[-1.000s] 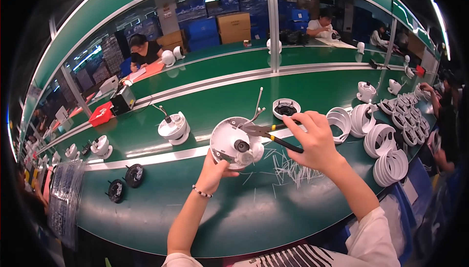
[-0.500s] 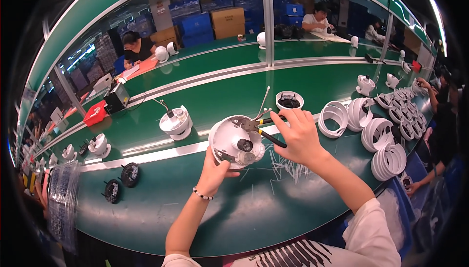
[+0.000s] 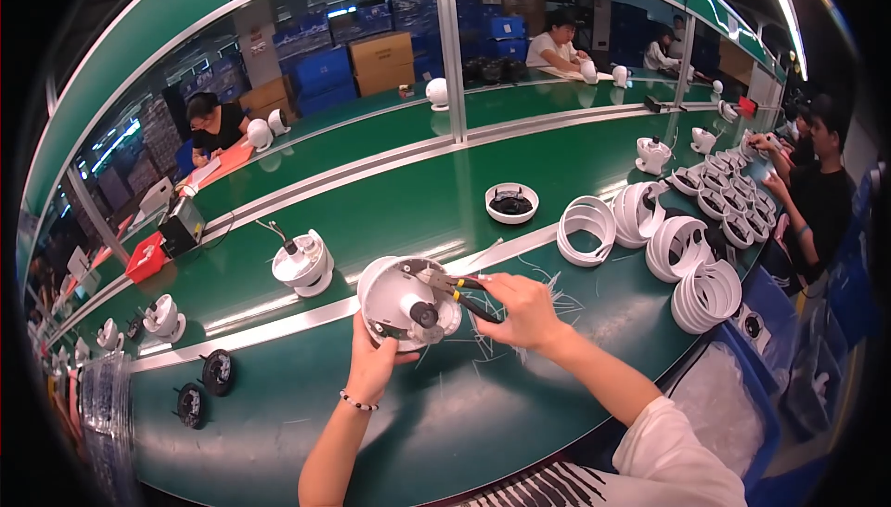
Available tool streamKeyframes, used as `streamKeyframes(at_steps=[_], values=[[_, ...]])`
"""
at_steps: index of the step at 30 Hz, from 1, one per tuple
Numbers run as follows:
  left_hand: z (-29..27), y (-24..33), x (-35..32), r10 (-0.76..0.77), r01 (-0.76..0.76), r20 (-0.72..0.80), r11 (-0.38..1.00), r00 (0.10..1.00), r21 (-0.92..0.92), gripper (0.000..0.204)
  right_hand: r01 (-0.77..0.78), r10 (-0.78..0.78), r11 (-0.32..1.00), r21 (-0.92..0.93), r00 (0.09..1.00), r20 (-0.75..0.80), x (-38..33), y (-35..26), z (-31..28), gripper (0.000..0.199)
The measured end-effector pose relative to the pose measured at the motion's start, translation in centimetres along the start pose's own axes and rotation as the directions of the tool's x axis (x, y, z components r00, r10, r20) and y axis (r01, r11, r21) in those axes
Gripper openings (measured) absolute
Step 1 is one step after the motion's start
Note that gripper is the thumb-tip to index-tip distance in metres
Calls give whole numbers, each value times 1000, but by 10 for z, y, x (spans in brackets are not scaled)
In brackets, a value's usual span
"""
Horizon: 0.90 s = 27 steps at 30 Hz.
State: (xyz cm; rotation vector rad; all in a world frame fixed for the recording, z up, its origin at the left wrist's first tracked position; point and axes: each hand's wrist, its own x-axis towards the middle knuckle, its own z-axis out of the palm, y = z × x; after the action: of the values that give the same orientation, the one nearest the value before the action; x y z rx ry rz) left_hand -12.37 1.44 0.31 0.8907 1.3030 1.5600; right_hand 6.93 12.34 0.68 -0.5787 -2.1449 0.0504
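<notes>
"What's nearest?"
"Below centre, the left hand [image 3: 373,366] grips a white camera housing [image 3: 379,298], itself just left of centre. The right hand [image 3: 524,310] is wrapped around black-handled pliers [image 3: 451,282]."
"Beyond them?"
"White strips [image 3: 562,301] on the green tabletop [image 3: 278,414], right of centre; then a round white cup [image 3: 512,218]. Far upper left, a person [image 3: 220,131]."

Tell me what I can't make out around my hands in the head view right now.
In the head view:
- Left hand: some fingers hidden behind the white housing.
- Pliers: tips too small to tell whether they grip anything.
- White strips: partly covered by the right hand.
- Clear plastic stack: blurred, running into the dark fisheye rim.
</notes>
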Motion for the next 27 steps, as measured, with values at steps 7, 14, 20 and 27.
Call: streamKeyframes(at_steps=[7, 14, 20, 27], values=[[25, -10, 5, -61, 61, 43, 998, 997, 6, 57, -257, 261, 914, 313, 965, 32, -20, 10, 2, 45], [47, -15, 18, -98, 102, 90, 993, 991, -52, 57, -558, 449, 505, 658, 821, 351, -32, 27, -3, 45], [48, -23, 38, -203, 239, 183, 949, 962, -205, 55, -551, 380, 20, 834, 776, 503, -30, 31, -16, 36], [59, -28, 45, -139, 156, 138, 980, 981, -122, 55, -229, 278, -456, 860, 881, 383, -36, 51, -19, 47]])
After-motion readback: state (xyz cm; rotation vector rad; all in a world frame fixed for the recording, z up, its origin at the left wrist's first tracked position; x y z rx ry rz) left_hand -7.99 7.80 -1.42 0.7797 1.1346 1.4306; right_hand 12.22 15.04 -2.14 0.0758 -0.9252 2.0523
